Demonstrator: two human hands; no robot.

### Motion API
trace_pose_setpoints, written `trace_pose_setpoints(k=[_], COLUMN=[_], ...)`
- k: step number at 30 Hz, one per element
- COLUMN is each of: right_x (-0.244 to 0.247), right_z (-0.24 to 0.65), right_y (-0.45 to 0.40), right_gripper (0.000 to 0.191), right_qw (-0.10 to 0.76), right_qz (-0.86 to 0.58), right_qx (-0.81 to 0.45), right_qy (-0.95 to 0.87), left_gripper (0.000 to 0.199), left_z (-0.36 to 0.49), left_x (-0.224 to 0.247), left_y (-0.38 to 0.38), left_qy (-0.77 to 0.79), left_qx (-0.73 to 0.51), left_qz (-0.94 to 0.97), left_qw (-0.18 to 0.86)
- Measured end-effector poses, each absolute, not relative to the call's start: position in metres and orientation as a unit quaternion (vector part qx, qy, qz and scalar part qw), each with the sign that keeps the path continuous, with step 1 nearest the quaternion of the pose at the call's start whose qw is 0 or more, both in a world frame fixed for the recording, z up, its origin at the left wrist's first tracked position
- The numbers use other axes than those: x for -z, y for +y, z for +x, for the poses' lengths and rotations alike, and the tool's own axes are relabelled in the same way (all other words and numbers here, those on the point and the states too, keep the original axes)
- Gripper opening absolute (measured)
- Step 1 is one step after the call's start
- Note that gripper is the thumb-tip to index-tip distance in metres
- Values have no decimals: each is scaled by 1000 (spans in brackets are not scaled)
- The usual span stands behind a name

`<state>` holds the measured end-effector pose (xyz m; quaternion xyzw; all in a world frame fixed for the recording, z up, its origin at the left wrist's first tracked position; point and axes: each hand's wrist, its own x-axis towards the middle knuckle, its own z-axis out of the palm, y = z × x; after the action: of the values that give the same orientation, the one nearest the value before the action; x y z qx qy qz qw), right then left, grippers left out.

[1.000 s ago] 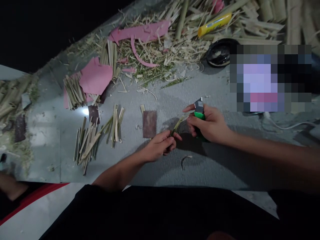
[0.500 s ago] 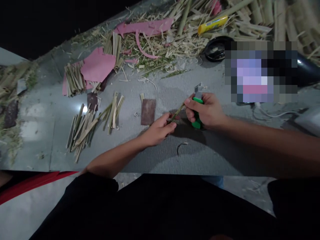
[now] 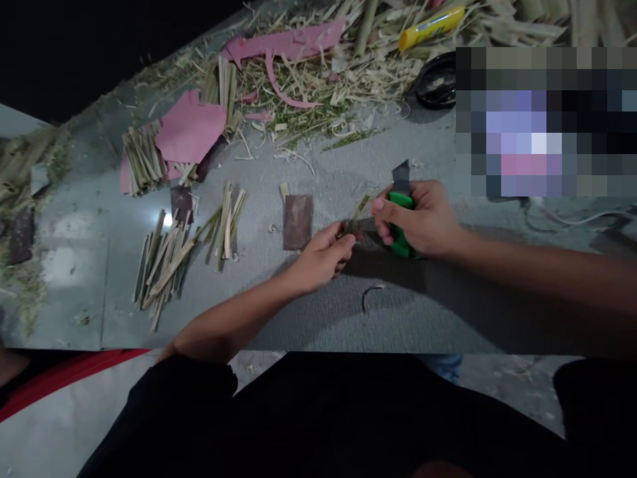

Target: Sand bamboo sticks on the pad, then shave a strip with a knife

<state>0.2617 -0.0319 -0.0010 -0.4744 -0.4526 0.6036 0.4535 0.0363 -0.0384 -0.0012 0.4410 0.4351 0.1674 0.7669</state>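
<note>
My left hand (image 3: 326, 257) is closed on a thin greenish strip (image 3: 360, 211), whose free end points up and right. Just right of it, my right hand (image 3: 423, 216) is wrapped round a green-handled knife (image 3: 401, 199) with its grey blade pointing up. The right thumb tip is near the strip's end, with a small gap between them. A brown rectangular piece (image 3: 297, 222) lies on the grey table (image 3: 279, 318) left of my hands, and a small dark curved shaving (image 3: 367, 297) lies below them.
Loose strips (image 3: 166, 265) and a smaller bundle (image 3: 227, 226) lie left. Pink paper (image 3: 192, 126), shavings (image 3: 318, 93), a yellow tube (image 3: 432, 28) and a black round dish (image 3: 436, 83) are farther back. A white cable (image 3: 572, 219) runs at right.
The right thumb has come away from the strip's end, which now shows free. The knife blade stands more upright and shows larger. The view has shifted slightly.
</note>
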Motion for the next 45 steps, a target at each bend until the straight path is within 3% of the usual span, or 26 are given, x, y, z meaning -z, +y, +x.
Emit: trace_pose_setpoints(k=[7, 14, 19, 22, 27, 36, 41, 45], right_x=[1, 4, 9, 19, 27, 8, 7, 10], right_z=[258, 259, 266, 268, 269, 268, 268, 265], right_y=[-38, -31, -34, -38, -40, -36, -39, -44], right_gripper=[57, 51, 71, 66, 60, 58, 56, 50], right_qw=[451, 503, 379, 281, 148, 74, 89, 107], right_qz=[-473, -482, -353, -266, -273, -243, -227, -208], right_qx=[-599, -597, -727, -824, -879, -913, -923, -928], right_qy=[-463, -398, -450, -414, -362, -320, -298, -292], left_gripper=[23, 27, 42, 57, 67, 72, 81, 86], left_z=[33, 33, 33, 33, 33, 27, 29, 29], left_x=[4, 8, 6, 2, -1, 4, 2, 4], left_y=[-50, -43, -38, -38, -38, -41, -37, -40], left_qy=[436, 428, 407, 397, 388, 400, 356, 384], left_qx=[-199, -189, -184, -189, -194, -177, -157, -176], left_qz=[630, 530, 458, 474, 564, 637, 640, 657], left_qw=[611, 708, 769, 763, 702, 635, 663, 625])
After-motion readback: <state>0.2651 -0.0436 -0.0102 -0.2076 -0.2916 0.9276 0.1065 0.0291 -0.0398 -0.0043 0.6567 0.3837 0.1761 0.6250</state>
